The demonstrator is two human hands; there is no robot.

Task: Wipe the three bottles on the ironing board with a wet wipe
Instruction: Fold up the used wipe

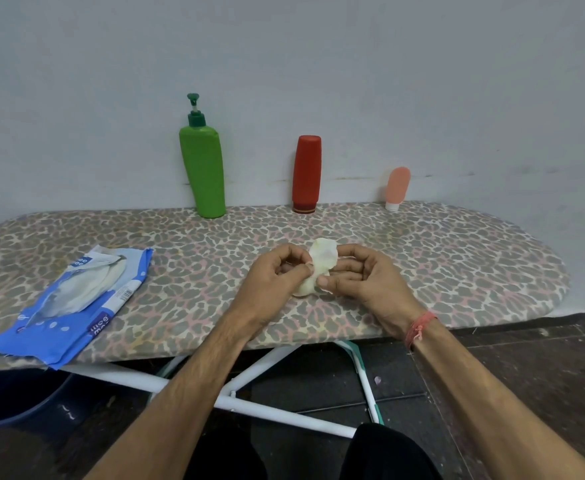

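Observation:
Three bottles stand along the far edge of the ironing board [457, 258] against the wall: a tall green pump bottle [205, 171], a red bottle [307, 174] standing on its cap, and a small pink tube [397, 189] on a white cap. Above the middle of the board, a pale crumpled wet wipe [320, 263] is held between both hands. My left hand [277, 275] pinches its left side with thumb and fingertips. My right hand [360, 271] pinches its right side, thumb on the lower part. Both hands are well in front of the bottles.
An opened blue and white pack of wet wipes [73, 299] lies on the left part of the board, near the front edge. The board's white legs [267, 362] cross below. A dark blue bucket [17, 396] sits on the dark floor at lower left.

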